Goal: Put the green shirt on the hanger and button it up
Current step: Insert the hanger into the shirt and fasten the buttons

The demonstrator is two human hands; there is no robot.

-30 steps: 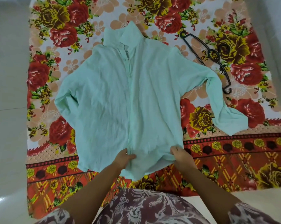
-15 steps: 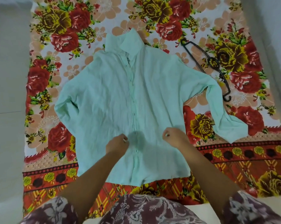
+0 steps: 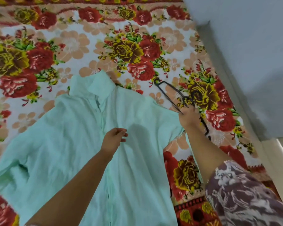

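Note:
The pale green shirt lies flat on its back on the flowered sheet, collar at the far end, button strip running down its middle. A thin black hanger lies on the sheet just past the shirt's right shoulder. My right hand reaches over that shoulder and grips the hanger's lower bar. My left hand hovers over the shirt's chest with relaxed fingers and holds nothing. The shirt's right sleeve is hidden behind my right arm.
The flowered sheet covers the floor around the shirt. A grey wall runs along the sheet's right edge, close to the hanger. My patterned sleeve fills the lower right corner.
Both hands left the shirt's lower front. My right hand reached out to the right and took hold of the hanger. My left hand lifted above the chest. The view moved closer.

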